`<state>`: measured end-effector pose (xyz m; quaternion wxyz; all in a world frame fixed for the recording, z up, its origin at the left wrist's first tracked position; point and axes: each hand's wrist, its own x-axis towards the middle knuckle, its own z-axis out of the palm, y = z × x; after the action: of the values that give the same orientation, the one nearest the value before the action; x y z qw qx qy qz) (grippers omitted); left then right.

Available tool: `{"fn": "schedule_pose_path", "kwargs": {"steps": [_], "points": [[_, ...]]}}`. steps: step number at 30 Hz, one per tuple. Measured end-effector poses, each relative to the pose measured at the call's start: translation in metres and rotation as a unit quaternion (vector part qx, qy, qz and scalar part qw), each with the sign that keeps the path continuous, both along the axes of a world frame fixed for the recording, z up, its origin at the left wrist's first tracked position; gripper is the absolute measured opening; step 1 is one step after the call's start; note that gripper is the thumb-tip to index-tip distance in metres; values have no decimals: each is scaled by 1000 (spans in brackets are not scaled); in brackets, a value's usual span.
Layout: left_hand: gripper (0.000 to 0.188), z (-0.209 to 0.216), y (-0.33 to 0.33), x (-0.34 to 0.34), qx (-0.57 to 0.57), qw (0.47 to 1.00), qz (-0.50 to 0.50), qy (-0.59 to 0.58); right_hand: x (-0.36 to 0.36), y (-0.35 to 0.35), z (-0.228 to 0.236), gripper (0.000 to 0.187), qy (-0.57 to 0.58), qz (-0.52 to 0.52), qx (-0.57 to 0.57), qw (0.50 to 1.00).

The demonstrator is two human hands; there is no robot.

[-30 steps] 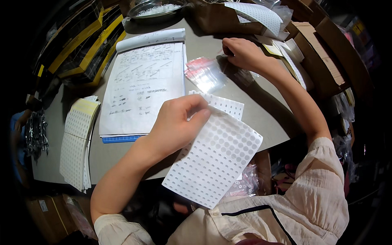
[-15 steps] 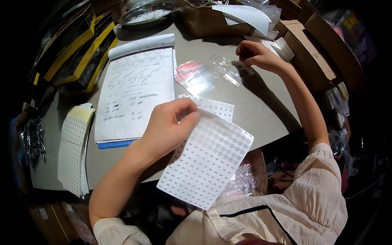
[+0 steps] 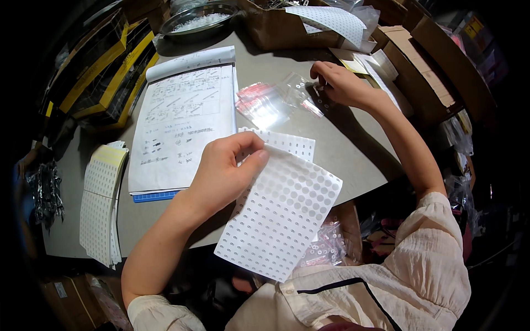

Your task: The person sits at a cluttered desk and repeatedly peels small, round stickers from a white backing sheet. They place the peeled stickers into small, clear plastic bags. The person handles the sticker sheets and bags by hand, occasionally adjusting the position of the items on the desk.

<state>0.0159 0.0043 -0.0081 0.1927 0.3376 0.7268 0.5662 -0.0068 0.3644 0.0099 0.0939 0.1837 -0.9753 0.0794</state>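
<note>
My left hand (image 3: pixel 227 166) pinches the top edge of a white sheet of round stickers (image 3: pixel 262 231) between thumb and fingers. Small printed marks cover its lower part, and grey bare circles show where stickers are gone from the upper part. Behind it lies another sticker sheet (image 3: pixel 298 147) on the table. Farther right, my right hand (image 3: pixel 343 84) hovers with curled fingers by a clear zip bag (image 3: pixel 293 87) holding small white rings. Its fingertips are partly hidden, so what they hold is unclear. Beside that bag lies a pile of red-edged zip bags (image 3: pixel 262 105).
A clipboard with handwritten papers (image 3: pixel 182 121) lies left of centre, and folded sticker sheets (image 3: pixel 99 198) sit at the table's left edge. A metal bowl (image 3: pixel 199 22) of white pieces stands far back. Cardboard boxes (image 3: pixel 419 60) line the right; bagged rings (image 3: pixel 328 245) rest near my lap.
My right hand has moved a little left and nearer, down toward the small zip bags. My left hand and the sticker sheet have barely shifted.
</note>
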Motion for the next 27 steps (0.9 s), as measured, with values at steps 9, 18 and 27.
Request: {"fn": "schedule_pose_path", "kwargs": {"steps": [9,18,27], "points": [[13,7,0,1,-7,999,-17,-26,7,50,21,53,-157,-211,-52,964],[14,4,0,1,12,1000,4,-19,45,-1,-14,84,-141,-27,42,989],[13,5,-1,1,-1,999,-9,-38,97,10,-23,76,-92,-47,-39,994]]}}
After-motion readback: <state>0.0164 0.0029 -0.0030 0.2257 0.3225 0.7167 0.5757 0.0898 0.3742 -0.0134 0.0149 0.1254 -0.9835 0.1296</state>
